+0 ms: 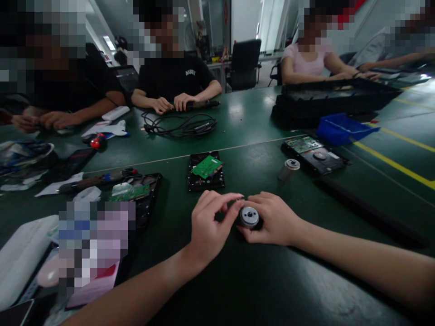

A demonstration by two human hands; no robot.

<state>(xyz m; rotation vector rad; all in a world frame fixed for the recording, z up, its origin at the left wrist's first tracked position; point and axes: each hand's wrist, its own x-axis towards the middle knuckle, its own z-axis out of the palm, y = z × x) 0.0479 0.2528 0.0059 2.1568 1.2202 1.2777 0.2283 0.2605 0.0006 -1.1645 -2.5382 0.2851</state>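
A silver metal cylinder [249, 217], its round top face marked with a central hole and smaller holes, stands upright in my right hand [275, 219], whose fingers wrap round its side. Just left of it, and slightly above its rim, my left hand [212, 222] has thumb and forefinger brought together in a pinch. Whatever lies between those fingertips is too small to make out. Beyond my hands stands a second, similar metal cylinder [289, 170]. A hard drive [205, 182] with a loose green circuit board [206, 167] on it lies just ahead of my left hand.
Another hard drive [316, 156] and a blue bin [343, 129] are at right, before black trays [333, 97]. At left lie an opened drive [152, 194], an electric screwdriver [95, 181] and a white case [23, 253]. Co-workers sit opposite, near a coiled cable [183, 129].
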